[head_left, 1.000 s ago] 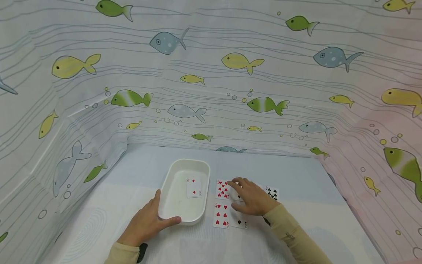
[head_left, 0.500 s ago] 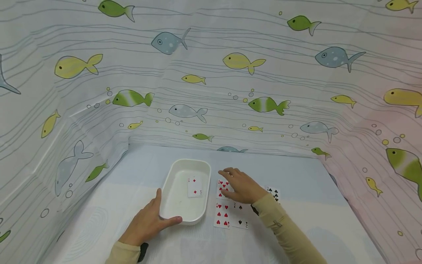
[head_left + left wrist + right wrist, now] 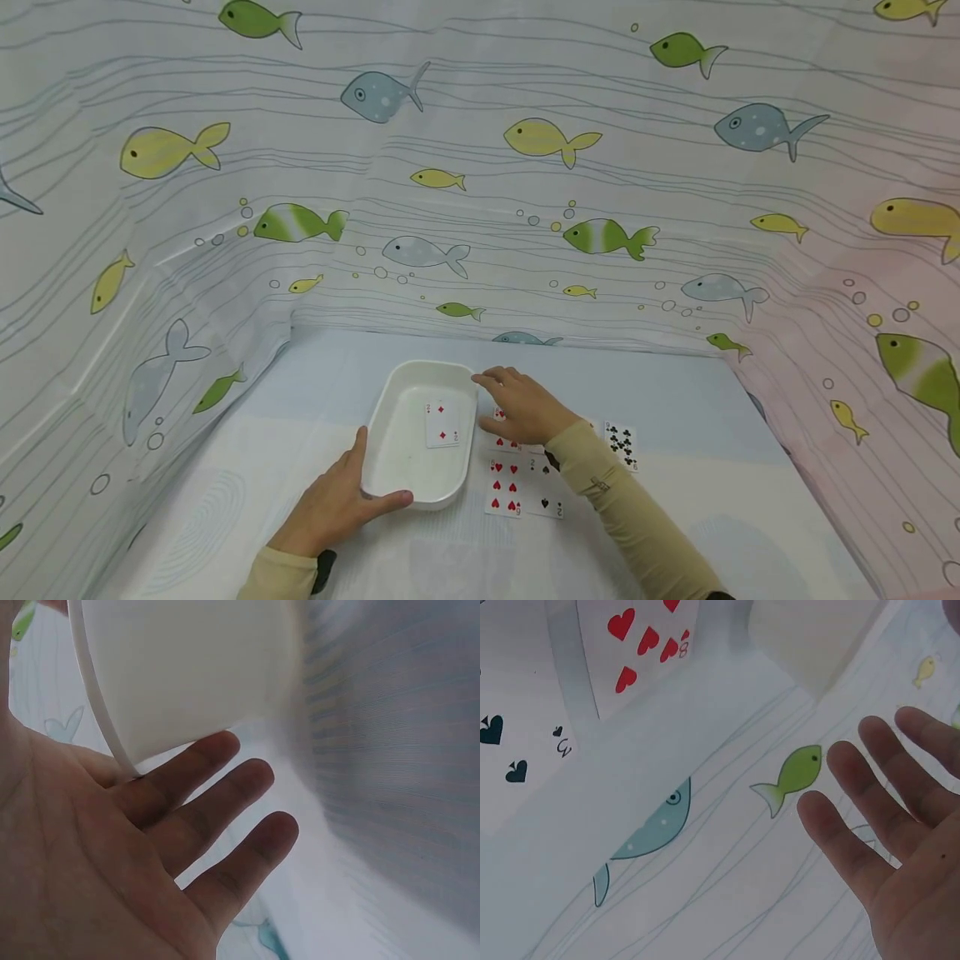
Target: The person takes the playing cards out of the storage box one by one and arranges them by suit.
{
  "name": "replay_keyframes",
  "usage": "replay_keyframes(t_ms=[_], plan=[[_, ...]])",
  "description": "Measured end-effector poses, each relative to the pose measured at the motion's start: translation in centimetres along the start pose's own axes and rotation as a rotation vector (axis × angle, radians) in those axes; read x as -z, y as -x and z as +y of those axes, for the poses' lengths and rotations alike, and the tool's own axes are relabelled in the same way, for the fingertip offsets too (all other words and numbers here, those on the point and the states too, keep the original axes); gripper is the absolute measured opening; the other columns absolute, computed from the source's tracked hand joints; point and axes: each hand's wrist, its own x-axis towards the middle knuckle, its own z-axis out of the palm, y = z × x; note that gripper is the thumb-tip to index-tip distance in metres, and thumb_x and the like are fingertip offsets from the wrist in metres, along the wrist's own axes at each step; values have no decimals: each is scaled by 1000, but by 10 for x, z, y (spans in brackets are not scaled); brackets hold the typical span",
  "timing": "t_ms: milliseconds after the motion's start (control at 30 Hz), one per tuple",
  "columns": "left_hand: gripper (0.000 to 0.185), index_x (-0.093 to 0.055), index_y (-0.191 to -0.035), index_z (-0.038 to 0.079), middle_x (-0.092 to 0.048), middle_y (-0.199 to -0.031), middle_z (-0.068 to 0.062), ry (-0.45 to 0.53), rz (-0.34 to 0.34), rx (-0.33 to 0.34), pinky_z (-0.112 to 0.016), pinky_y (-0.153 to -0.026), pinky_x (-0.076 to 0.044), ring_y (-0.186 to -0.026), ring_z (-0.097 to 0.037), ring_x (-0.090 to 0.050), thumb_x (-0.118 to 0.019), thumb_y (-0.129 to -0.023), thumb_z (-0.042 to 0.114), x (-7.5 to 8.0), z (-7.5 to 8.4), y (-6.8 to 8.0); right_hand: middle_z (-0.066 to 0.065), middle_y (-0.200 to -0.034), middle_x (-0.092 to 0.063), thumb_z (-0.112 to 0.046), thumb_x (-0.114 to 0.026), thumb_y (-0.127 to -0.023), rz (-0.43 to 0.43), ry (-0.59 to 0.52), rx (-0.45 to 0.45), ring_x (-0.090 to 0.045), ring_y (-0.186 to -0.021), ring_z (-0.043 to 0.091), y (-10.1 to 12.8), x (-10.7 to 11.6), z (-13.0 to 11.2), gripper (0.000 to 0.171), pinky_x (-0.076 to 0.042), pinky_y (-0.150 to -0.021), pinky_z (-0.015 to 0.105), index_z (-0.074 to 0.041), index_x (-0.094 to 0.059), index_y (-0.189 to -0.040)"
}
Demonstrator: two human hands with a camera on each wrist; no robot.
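Observation:
My left hand (image 3: 333, 504) rests at the near left corner of a white plastic tray (image 3: 401, 471). Its thumb lies along the front rim; in the left wrist view the fingers are extended against the outer wall. Inside the tray lies a two of diamonds (image 3: 442, 423). With nothing held, my right hand (image 3: 525, 407) hovers at the tray's right rim, fingers spread. Under it, an eight of hearts (image 3: 634, 656) is partly covered, beside a three of spades (image 3: 514, 742) mostly hidden in the head view. Nearer lie a six of hearts (image 3: 504, 487) and a two of spades (image 3: 546, 493).
A club card (image 3: 622, 446) lies right of my right forearm. The light cloth table surface (image 3: 697, 417) extends around the tray and cards. A fish-patterned sheet (image 3: 480, 200) rises as walls at the back and both sides.
My right hand has moved left and away from me, from above the cards to the tray's right rim. My left hand and the tray stay in place.

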Motion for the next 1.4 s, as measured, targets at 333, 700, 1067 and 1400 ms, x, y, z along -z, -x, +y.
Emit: replay_keyframes(t_ms=[333,700,1067,1400], plan=[[133,-5,-161,-3,-40,-151,-32,3,-12,3,-60,-98,-46,-125,-42,-55,-71,-76,76,-1,0,-1,8,-148,-50,-51,-62,-97,-49,-12,-33,-49,-134,24,-27,-11,-2,70,-38,-112,43,-14,-44,-154],[131,-9,-160,-4,-42,-149,-32,-14,-12,-6,-59,-96,-47,-125,-41,-56,-71,-77,75,1,1,-1,7,-148,-51,-50,-68,-93,-90,-19,-34,-47,-136,23,-48,-18,-7,73,-35,-114,43,-15,-44,-153],[132,-11,-160,-4,-43,-149,-31,1,4,-12,-60,-98,-45,-126,-42,-54,-70,-75,78,1,-2,-2,4,-148,-53,-41,-77,-86,-151,50,20,-47,-137,17,-68,-30,-19,77,-36,-112,42,-16,-46,-152],[132,-9,-160,-4,-41,-151,-32,10,-1,-23,-61,-99,-44,-131,-45,-50,-69,-76,78,0,-5,-4,0,-145,-56,-37,-85,-80,-293,72,-47,-50,-134,16,-79,-46,-32,81,-28,-118,41,-23,-49,-151]])
